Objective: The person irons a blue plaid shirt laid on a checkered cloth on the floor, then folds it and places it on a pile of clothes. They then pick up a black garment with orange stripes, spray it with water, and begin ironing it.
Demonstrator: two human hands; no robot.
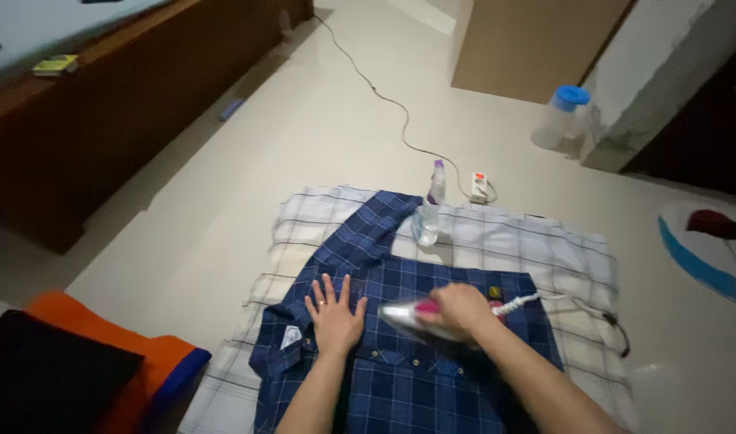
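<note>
- Pale floor tiles (247, 145) fill the room, with a white checked cloth (545, 249) spread on them as a pressing pad; a dark wooden cabinet (103, 137) runs along the far left.
- On the cloth lies a blue plaid shirt (400, 378), front up, collar to the near left, one sleeve (368, 229) stretched toward the far side.
- The left hand (334, 317) rests flat on the shirt's upper chest beside the collar, fingers spread wide, gripping nothing, only pinning the fabric.
- The right hand (456, 309) is closed around the handle of a pink and silver iron (416, 317), whose sole sits on the shirt just right of the left hand; the iron is blurred.
- A white cord (577, 305) leads from the iron off to the right edge of the cloth; a power strip (479, 186) lies at the far edge, its cable trailing away.
- A clear spray bottle (430, 217) stands upright near the sleeve.
- Judging by position, pressing is under way across the chest; the sleeve looks untouched, and how smooth the lower front is cannot be told.
- Folded orange and dark fabric (103, 370) sits at the near left.
</note>
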